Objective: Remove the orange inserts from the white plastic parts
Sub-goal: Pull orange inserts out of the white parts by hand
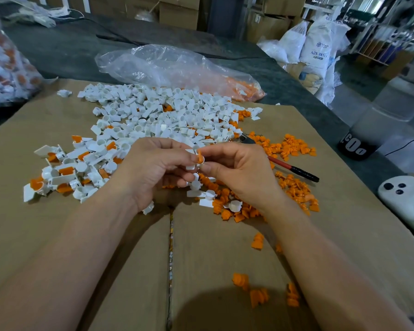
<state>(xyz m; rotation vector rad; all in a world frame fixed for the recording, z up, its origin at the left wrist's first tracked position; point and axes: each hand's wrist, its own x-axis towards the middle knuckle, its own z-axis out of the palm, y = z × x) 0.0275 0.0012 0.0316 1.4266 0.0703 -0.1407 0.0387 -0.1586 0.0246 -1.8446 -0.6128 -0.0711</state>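
Head view: left hand point(153, 168) has fingers curled round a white part point(191, 167), held up over the cardboard point(81, 235) at centre. Right hand point(239, 170) pinches the orange insert point(199, 156) at the top of that part, thumb and forefinger closed on it; can't tell if it's seated or free. Heap of filled parts point(65, 173) to my left. All-white pile point(167, 113) beyond my hands. Loose inserts point(294, 149) scattered right. Red-handled tool point(287, 166) lies just right of my right hand. Clear bag point(177, 65) behind the pile.
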